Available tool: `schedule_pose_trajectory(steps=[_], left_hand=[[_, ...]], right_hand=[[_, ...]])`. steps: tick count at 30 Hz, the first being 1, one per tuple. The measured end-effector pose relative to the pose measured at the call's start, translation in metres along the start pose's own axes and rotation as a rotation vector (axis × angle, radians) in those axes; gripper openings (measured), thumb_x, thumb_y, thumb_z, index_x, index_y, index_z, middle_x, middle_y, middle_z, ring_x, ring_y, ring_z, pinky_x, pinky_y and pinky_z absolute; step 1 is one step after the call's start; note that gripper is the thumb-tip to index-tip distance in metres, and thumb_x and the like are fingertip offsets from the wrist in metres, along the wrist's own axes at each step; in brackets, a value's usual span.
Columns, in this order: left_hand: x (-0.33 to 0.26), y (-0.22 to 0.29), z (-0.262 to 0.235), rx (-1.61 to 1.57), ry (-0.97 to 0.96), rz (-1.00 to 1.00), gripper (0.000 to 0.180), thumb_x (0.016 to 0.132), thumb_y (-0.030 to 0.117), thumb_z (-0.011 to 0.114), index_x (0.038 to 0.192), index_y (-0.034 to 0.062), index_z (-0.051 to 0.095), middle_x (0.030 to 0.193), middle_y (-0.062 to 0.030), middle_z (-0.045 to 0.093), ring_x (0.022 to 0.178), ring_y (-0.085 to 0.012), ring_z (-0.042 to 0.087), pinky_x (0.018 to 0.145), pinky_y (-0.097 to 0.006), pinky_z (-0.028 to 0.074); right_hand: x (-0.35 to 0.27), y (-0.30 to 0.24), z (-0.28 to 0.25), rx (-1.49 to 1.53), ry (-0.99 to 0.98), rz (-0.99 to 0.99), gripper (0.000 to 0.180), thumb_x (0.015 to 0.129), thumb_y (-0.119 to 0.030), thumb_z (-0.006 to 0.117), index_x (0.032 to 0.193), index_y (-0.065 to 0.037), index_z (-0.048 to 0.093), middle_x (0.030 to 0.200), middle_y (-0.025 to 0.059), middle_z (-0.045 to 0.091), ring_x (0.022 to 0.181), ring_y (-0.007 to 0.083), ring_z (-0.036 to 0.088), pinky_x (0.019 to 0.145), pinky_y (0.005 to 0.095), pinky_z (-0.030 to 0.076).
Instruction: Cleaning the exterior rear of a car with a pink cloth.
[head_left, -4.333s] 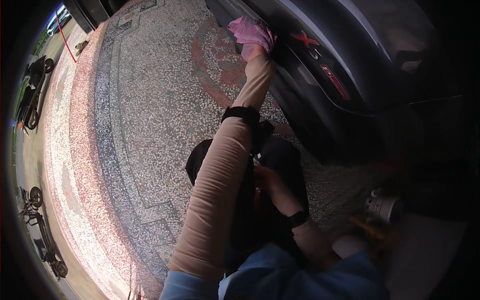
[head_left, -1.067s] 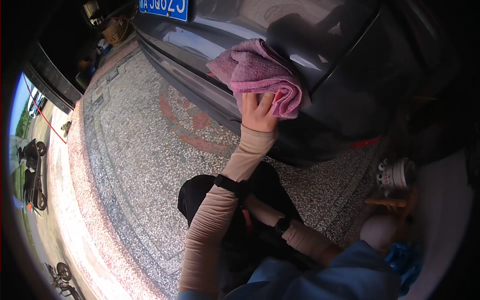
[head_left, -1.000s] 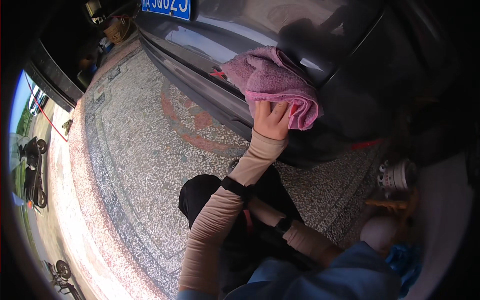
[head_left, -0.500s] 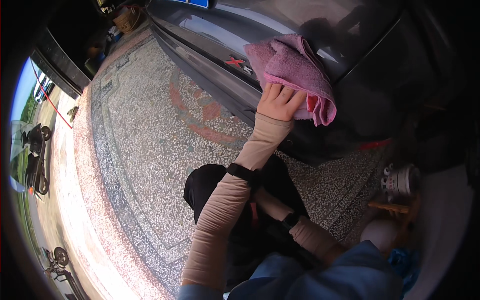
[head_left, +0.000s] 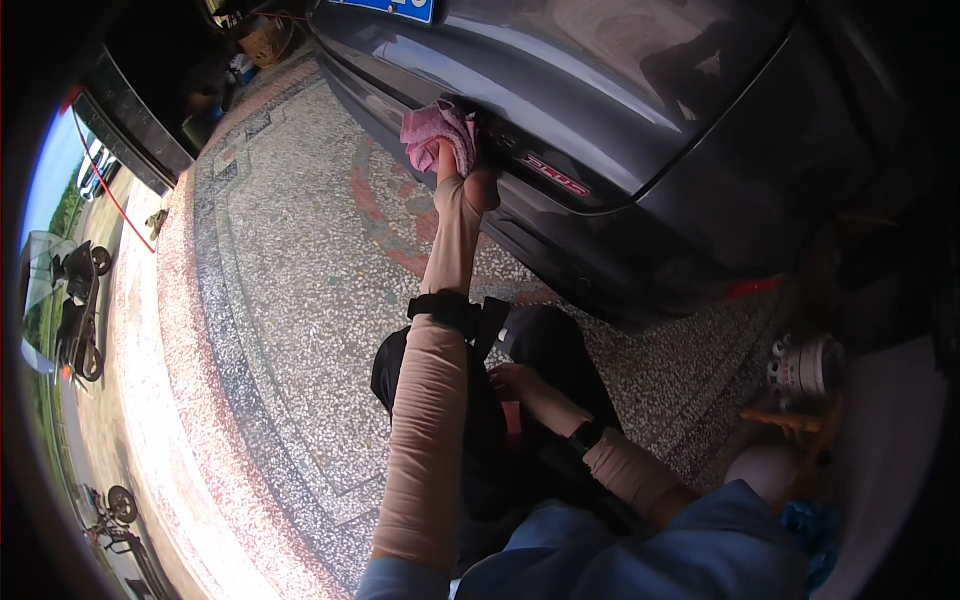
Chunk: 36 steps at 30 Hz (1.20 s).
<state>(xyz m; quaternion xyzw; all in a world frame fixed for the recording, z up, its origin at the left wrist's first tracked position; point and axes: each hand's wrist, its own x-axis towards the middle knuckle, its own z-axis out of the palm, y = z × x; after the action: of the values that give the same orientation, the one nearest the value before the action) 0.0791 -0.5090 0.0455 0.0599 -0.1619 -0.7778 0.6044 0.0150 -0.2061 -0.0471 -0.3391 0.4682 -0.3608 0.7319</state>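
Note:
My left hand [head_left: 462, 172] is closed on a bunched pink cloth [head_left: 440, 134], at the end of an outstretched arm in a tan sleeve. The cloth lies against the trim strip at the rear of a dark grey car [head_left: 600, 110]. It hides part of the hand's fingers. Low in front of me, my right hand [head_left: 516, 381] is by my dark trousers, near my bent knee. Its fingers are in shadow and partly hidden, so their grip cannot be made out. A reddish patch [head_left: 512, 422] shows just below that hand.
Speckled stone floor [head_left: 290, 300] spreads left of the car. A white tub [head_left: 805, 365] stands by an orange-brown wooden stool [head_left: 785, 418] at the right. Outside, beyond the pale strip, stand a scooter [head_left: 78, 315] and a bicycle-like vehicle [head_left: 120, 525]. A basket [head_left: 265, 42] sits far back.
My left hand has moved left along the car's rear with the pink cloth, which is now more bunched up. Red lettering it covered now shows. My right hand has come into view beside my knee.

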Motion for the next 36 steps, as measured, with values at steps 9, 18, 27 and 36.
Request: schedule_pose_trajectory(steps=[9,18,27,36], left_hand=[[-0.012,0.019,0.005,0.152,0.070,-0.034,0.051,0.073,-0.006,0.048,0.123,0.0021,0.043,0.111,-0.0086,0.054,0.096,-0.0194,0.055,0.083,-0.027,0.046],[-0.015,0.017,0.010,0.210,0.056,-0.045,0.053,0.070,-0.007,0.048,0.123,0.0017,0.043,0.110,-0.0095,0.054,0.095,-0.0207,0.056,0.082,-0.028,0.047],[-0.019,0.025,0.017,0.270,-0.007,-0.055,0.056,0.068,-0.008,0.047,0.123,0.0014,0.042,0.109,-0.0104,0.054,0.094,-0.0219,0.056,0.080,-0.029,0.048],[-0.061,0.030,0.020,0.406,-0.077,-0.105,0.058,0.065,-0.008,0.046,0.123,0.0010,0.042,0.108,-0.0114,0.054,0.094,-0.0232,0.057,0.078,-0.030,0.049]], right_hand=[[0.006,0.012,-0.016,0.070,0.039,0.073,0.025,0.093,-0.017,0.040,0.104,-0.003,0.057,0.090,0.0016,0.062,0.081,0.0094,0.060,0.073,0.0235,0.046],[0.012,0.020,-0.024,0.117,0.044,0.115,0.029,0.093,-0.021,0.038,0.102,-0.004,0.060,0.087,0.0028,0.064,0.079,0.0112,0.061,0.072,0.0238,0.046],[-0.004,-0.001,-0.009,0.157,0.069,0.053,0.020,0.090,-0.019,0.047,0.098,-0.004,0.058,0.086,0.0026,0.062,0.079,0.0117,0.060,0.074,0.0250,0.047],[-0.003,-0.009,0.003,0.014,0.054,0.049,0.027,0.092,-0.024,0.041,0.101,-0.006,0.059,0.089,0.0014,0.063,0.082,0.0103,0.059,0.075,0.0248,0.045]])
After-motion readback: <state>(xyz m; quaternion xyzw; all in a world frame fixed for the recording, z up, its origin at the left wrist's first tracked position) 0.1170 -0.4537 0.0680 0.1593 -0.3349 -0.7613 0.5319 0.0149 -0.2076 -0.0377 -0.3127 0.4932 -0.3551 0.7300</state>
